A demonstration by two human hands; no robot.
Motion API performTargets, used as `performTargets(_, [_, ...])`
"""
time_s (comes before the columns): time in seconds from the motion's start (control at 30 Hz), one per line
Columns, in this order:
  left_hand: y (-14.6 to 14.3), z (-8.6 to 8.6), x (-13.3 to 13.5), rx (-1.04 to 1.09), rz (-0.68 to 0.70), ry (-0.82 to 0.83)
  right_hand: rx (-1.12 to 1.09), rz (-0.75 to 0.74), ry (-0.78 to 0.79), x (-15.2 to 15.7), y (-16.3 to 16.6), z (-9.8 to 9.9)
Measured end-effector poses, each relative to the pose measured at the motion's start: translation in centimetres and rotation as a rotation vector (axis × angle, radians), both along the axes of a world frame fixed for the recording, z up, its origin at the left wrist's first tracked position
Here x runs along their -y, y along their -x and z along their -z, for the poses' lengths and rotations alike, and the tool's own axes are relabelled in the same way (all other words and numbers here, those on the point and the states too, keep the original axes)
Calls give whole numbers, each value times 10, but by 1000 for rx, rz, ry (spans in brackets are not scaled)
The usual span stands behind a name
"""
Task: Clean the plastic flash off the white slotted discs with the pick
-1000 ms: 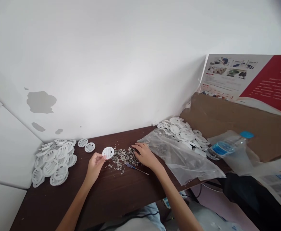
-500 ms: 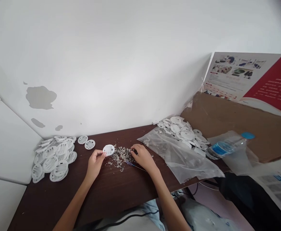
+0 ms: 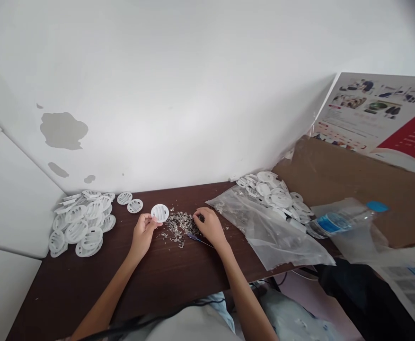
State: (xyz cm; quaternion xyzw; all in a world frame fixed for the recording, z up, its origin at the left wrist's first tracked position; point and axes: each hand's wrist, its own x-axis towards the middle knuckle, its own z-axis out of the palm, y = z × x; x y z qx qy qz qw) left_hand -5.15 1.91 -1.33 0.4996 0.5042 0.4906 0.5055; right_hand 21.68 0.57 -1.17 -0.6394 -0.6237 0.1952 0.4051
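Observation:
Pinched between the thumb and fingers of my left hand [image 3: 144, 233] is a round white slotted plastic disc [image 3: 160, 213], tilted up above the table. My right hand [image 3: 209, 226] bends its fingers down at the right side of a heap of tiny clear and dark parts [image 3: 181, 224]. Its fingertips are closed together; whatever they hold is too small or hidden to name. A thin tool with a blue handle [image 3: 193, 237] lies beside the heap, just below the right fingers.
White discs are piled at the left [image 3: 83, 222], with two loose discs [image 3: 135, 205] nearby. More white pieces [image 3: 274, 194] spill from a clear plastic bag [image 3: 278, 241] at the right. Beyond lie a water bottle [image 3: 335, 221] and cardboard [image 3: 356, 189]. A white wall [image 3: 179, 94] borders the dark table [image 3: 168, 279].
The view has shifted slightly. The disc in my left hand is turned more upright, facing me. My right hand stays at the small-parts heap, its fingers curled a little more.

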Motion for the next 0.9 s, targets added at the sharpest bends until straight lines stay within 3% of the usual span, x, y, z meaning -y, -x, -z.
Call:
performTargets(0.2, [0,-3,2,-82,22,-12,-231,55,-42,5,2,-7])
performTargets(0.43, [0,-9,9,-249,95,-93,-533,60,-88,-2,21,-3])
performTargets(0.73, [-4,-7,8,-130,98,-89,-692,-179,-23,-30,63,-23])
performTargets(0.9, [-4,-11,7,-69,78,-45,-728,-234,-31,-35,86,-18])
